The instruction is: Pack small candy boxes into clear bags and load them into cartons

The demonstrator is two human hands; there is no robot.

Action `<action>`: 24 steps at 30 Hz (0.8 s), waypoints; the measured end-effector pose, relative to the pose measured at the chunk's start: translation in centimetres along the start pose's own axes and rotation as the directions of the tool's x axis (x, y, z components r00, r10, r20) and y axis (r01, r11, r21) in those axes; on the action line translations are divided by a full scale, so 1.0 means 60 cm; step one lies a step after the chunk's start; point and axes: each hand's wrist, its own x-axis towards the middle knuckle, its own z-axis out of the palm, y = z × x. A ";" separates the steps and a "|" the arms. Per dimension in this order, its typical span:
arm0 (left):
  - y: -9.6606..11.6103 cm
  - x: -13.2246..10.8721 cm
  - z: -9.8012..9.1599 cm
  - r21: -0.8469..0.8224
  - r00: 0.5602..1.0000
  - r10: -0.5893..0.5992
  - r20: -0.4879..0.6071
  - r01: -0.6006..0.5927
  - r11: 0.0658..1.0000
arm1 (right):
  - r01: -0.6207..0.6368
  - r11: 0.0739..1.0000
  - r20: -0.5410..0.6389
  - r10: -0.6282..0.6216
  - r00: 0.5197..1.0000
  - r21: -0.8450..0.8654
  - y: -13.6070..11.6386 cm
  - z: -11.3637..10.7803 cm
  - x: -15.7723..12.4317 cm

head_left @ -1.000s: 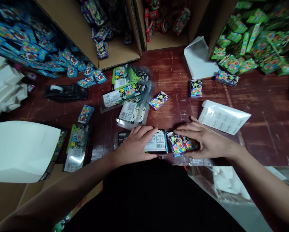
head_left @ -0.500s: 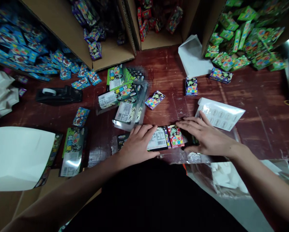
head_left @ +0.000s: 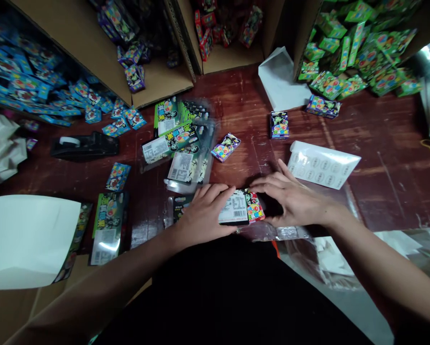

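At the table's front edge, my left hand (head_left: 207, 215) grips a long black printed box (head_left: 233, 207) with a white barcode label. Its fingers lie over the far side and the thumb is at the near side. A small red cartoon box (head_left: 255, 206) sits partly inside the right end of the black box, its outer part showing. My right hand (head_left: 290, 199) holds the exposed end of the red box between fingers and thumb. Just beyond the right hand lies a white sheet of round stickers (head_left: 322, 164). A small purple box (head_left: 226, 147) lies beyond the black box.
Cartons at the back hold blue boxes (head_left: 24, 81), purple boxes (head_left: 133, 76), red boxes (head_left: 206, 43) and green boxes (head_left: 331, 24). Filled clear packs (head_left: 180, 165) lie left of centre, near a black tape dispenser (head_left: 85, 145). A white sheet (head_left: 28, 239) is at left.
My right hand has moved left, pushing the red box against and partly into the black box's end. The left hand keeps its grip. The whole view has shifted slightly.
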 end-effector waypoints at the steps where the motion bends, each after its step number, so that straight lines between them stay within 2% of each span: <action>1: 0.002 0.001 0.000 0.018 1.000 -0.009 -0.006 0.009 1.000 | -0.002 1.000 -0.003 0.001 1.000 -0.004 -0.001 -0.001 0.000; 5: 0.005 0.003 0.001 0.025 1.000 -0.011 -0.017 0.011 1.000 | -0.035 0.999 -0.010 0.035 0.999 0.004 0.002 -0.017 -0.014; 9: 0.002 0.004 -0.001 0.000 0.998 -0.047 -0.050 0.047 0.999 | -0.106 0.993 -0.084 0.102 0.991 -0.045 0.006 -0.029 -0.033; 15: 0.007 0.012 -0.010 0.035 0.990 -0.042 -0.132 0.047 0.998 | -0.122 0.992 -0.188 0.113 0.976 -0.041 -0.013 0.002 -0.030; 20: 0.016 0.019 -0.011 0.015 0.996 0.036 -0.083 -0.034 0.999 | -0.069 0.997 -0.146 0.065 0.987 -0.019 -0.027 0.013 -0.021; 24: 0.011 0.015 -0.009 0.018 0.995 0.015 -0.101 -0.013 1.000 | -0.157 0.980 -0.130 0.142 0.981 -0.119 -0.017 -0.013 -0.056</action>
